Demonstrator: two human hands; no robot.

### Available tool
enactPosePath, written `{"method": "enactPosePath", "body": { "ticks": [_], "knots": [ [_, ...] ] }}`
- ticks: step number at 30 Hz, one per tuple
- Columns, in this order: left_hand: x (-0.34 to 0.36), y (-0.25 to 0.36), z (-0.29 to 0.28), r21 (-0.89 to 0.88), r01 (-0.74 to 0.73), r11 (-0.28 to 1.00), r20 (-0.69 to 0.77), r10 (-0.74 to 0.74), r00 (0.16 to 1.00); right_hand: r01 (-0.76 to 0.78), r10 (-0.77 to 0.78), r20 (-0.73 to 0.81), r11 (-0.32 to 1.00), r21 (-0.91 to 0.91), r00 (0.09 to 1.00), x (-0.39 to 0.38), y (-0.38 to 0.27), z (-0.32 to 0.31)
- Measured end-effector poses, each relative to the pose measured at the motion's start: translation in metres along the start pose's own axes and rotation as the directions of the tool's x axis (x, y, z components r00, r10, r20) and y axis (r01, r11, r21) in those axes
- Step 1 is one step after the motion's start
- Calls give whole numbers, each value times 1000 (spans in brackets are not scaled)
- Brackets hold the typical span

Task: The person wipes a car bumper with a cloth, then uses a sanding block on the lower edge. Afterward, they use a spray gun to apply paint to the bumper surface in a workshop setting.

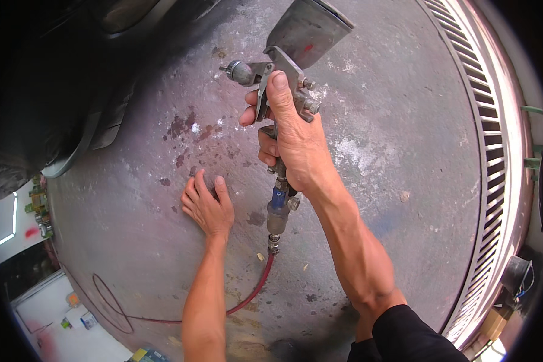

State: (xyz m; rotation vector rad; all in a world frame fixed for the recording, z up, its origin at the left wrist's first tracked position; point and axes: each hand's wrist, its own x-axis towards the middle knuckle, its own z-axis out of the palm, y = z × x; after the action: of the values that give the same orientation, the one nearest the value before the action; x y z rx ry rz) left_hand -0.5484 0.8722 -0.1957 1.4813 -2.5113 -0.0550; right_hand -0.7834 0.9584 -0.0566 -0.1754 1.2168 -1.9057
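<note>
My right hand is wrapped round the handle of a metal paint spray gun, with the fingers by its trigger. A grey paint cup sits on top of the gun, tilted to the right, with a small red mark on its side. The nozzle points left toward the dark car body. Below the grip hang a blue and grey inline fitting and a red air hose. Left of the gun, my left hand hovers over the floor with its fingers apart, holding nothing.
A dark car body fills the upper left. The hose loops across the stained concrete floor to the lower left. A slotted drain grate curves along the right, with a black bucket beyond. Cans and bottles stand at the lower left.
</note>
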Motion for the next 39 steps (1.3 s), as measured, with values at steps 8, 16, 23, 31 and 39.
{"method": "enactPosePath", "body": {
  "ticks": [8, 16, 23, 31, 39],
  "knots": [
    [-7, 12, 0, 52, -34, 998, 55, 31, 998, -129, 116, 118, 987, 100, 986, 54, 30, -33],
    [-2, 11, 1, 15, -32, 999, 88, 30, 996, -149, 95, 183, 938, 312, 979, 120, 29, -43],
    [-3, 5, 2, 22, -48, 999, 73, 46, 996, -108, 52, 166, 931, 349, 985, 165, 8, -60],
    [-4, 6, 3, 37, -28, 999, 88, 24, 996, -149, 110, 144, 944, 296, 983, 188, -5, -75],
    [-5, 3, 2, 35, -28, 999, 81, 25, 996, -215, 148, 223, 924, 317, 963, 177, -7, -84]
  ]
}}
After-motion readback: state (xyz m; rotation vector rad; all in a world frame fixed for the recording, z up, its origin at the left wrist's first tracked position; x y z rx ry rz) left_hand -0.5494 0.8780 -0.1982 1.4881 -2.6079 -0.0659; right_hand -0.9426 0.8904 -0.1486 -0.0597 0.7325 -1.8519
